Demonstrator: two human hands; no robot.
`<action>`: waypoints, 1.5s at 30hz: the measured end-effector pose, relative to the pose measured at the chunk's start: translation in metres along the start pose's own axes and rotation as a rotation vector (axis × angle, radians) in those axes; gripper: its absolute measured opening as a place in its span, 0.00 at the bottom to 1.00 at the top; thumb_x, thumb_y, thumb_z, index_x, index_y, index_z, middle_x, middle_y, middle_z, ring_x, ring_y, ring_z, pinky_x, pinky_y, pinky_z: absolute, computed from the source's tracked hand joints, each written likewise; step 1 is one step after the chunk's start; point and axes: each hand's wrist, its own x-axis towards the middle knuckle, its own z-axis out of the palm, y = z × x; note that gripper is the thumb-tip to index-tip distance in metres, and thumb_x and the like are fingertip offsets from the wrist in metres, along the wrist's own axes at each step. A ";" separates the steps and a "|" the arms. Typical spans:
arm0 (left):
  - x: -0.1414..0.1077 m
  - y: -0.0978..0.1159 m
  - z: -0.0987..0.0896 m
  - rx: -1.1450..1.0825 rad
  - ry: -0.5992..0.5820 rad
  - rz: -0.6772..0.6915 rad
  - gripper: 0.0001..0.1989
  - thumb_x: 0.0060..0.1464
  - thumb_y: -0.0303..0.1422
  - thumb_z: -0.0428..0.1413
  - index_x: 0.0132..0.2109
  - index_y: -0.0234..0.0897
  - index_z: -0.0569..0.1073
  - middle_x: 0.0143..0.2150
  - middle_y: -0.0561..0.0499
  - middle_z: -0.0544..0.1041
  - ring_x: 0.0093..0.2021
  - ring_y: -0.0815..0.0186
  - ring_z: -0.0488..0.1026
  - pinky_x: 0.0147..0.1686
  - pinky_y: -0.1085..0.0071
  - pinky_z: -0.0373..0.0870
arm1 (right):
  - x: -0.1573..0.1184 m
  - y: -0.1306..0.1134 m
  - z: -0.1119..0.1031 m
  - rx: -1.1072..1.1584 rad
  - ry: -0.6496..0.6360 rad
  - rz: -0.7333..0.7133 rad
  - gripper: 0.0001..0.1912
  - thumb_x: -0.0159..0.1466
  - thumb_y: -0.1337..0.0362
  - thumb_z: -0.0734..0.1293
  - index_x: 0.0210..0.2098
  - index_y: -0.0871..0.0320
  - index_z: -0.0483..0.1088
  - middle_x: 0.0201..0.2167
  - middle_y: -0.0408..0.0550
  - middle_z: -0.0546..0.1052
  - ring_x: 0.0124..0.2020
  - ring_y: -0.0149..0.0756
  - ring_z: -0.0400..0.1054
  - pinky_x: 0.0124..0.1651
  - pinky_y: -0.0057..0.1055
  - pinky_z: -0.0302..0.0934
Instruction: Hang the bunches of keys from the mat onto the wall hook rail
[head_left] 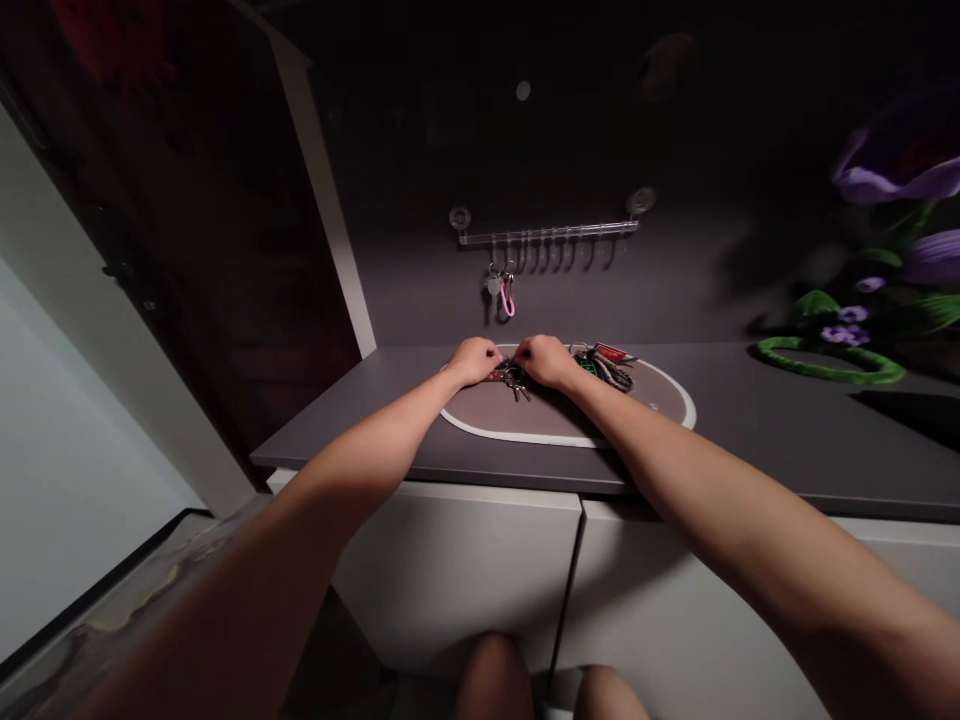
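Observation:
Both hands are close together over an oval brown mat (510, 420) with a white rim. My left hand (474, 361) is closed, its fingers pinching at a bunch of keys (517, 384) with a bit of red on it. From the other side my right hand (545, 361) has its curled fingers on the same bunch. Several metal keys dangle or lie between the hands; the fingertips hide exactly what each one grips. Just right of my right hand lies a pile of keys and cords (611, 373) with a red tag (611, 352).
On the wall a clear hook rail (555, 234) carries keys with a pink loop (508, 299) on its left hooks. Purple flowers (853, 315) and a green ring (832, 372) stand right on the grey counter (727, 440). White cabinet doors (465, 560) are below; a dark door is left.

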 end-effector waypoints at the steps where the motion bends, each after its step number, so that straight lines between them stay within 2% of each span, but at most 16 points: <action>1: 0.000 -0.001 0.000 -0.001 0.006 0.016 0.12 0.49 0.31 0.50 0.35 0.33 0.77 0.28 0.49 0.77 0.28 0.69 0.70 0.31 0.75 0.63 | -0.001 -0.001 -0.001 -0.004 -0.007 -0.001 0.11 0.56 0.68 0.63 0.35 0.58 0.76 0.36 0.53 0.77 0.37 0.38 0.69 0.39 0.28 0.58; 6: 0.001 -0.002 -0.004 0.000 0.079 0.085 0.11 0.49 0.30 0.51 0.34 0.33 0.77 0.34 0.47 0.77 0.34 0.66 0.70 0.36 0.73 0.63 | -0.003 -0.003 -0.004 -0.026 -0.037 0.010 0.12 0.57 0.66 0.61 0.37 0.59 0.75 0.38 0.52 0.77 0.40 0.37 0.69 0.41 0.25 0.57; 13: -0.004 0.000 -0.014 -0.188 0.158 0.030 0.08 0.50 0.30 0.52 0.33 0.32 0.75 0.32 0.48 0.76 0.31 0.68 0.69 0.35 0.73 0.64 | -0.004 -0.007 -0.007 -0.039 -0.028 0.009 0.14 0.59 0.66 0.60 0.38 0.60 0.74 0.38 0.55 0.77 0.40 0.39 0.69 0.40 0.27 0.57; 18: -0.005 0.001 -0.014 -0.505 0.179 -0.044 0.05 0.49 0.28 0.53 0.30 0.30 0.72 0.27 0.51 0.73 0.27 0.72 0.67 0.33 0.74 0.64 | -0.004 -0.009 -0.008 0.031 0.035 0.019 0.13 0.60 0.65 0.60 0.39 0.60 0.74 0.38 0.54 0.76 0.39 0.38 0.69 0.40 0.26 0.57; 23: -0.004 0.003 -0.014 -0.939 0.129 -0.158 0.02 0.49 0.24 0.53 0.30 0.30 0.70 0.23 0.54 0.70 0.24 0.76 0.67 0.33 0.75 0.66 | -0.004 -0.010 -0.008 0.181 0.126 0.003 0.12 0.60 0.65 0.60 0.37 0.61 0.74 0.37 0.53 0.77 0.38 0.37 0.69 0.40 0.27 0.57; 27: -0.007 0.008 -0.016 -1.109 0.095 -0.197 0.02 0.49 0.24 0.54 0.29 0.30 0.70 0.23 0.55 0.70 0.24 0.77 0.67 0.35 0.74 0.68 | -0.003 -0.011 -0.007 0.306 0.182 -0.017 0.10 0.59 0.65 0.61 0.35 0.60 0.73 0.35 0.51 0.77 0.36 0.35 0.68 0.39 0.27 0.57; 36: -0.015 0.016 -0.020 -1.239 0.084 -0.228 0.03 0.50 0.25 0.54 0.29 0.30 0.70 0.20 0.57 0.66 0.23 0.78 0.64 0.40 0.69 0.69 | -0.003 -0.011 -0.006 0.565 0.253 -0.052 0.08 0.57 0.64 0.62 0.33 0.61 0.70 0.30 0.46 0.75 0.29 0.29 0.65 0.36 0.27 0.56; 45: -0.012 0.013 -0.016 -1.267 0.085 -0.171 0.06 0.45 0.29 0.59 0.31 0.30 0.70 0.23 0.56 0.68 0.26 0.77 0.66 0.43 0.66 0.69 | 0.004 -0.005 0.003 0.851 0.196 -0.063 0.10 0.53 0.59 0.63 0.29 0.61 0.67 0.24 0.42 0.70 0.24 0.26 0.60 0.30 0.25 0.55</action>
